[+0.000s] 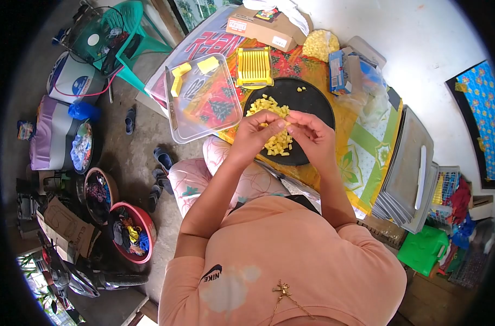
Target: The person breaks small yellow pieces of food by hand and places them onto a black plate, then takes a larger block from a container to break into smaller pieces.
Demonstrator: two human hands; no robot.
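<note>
My left hand (256, 135) and my right hand (313, 135) meet fingertip to fingertip in a pinch. Whatever lies between them is too small to make out. Below them, a heap of small yellow pieces (279, 144) covers part of a round black board (320, 104). A few yellow bits (301, 89) lie apart near its far edge. Just beyond the board sits a yellow cutter with parallel slats (254, 66). To the left, a clear plastic tray (208, 117) holds several yellow blocks (208, 65) and, along its left side, what looks like a knife (172, 111).
At the table's back are a cardboard box (272, 31), a bag of pale yellow pieces (320, 45) and a blue box (339, 73). Stacked grey trays (405, 163) stand at the right edge. A green chair (129, 43) and a red tub (149, 217) are on the left.
</note>
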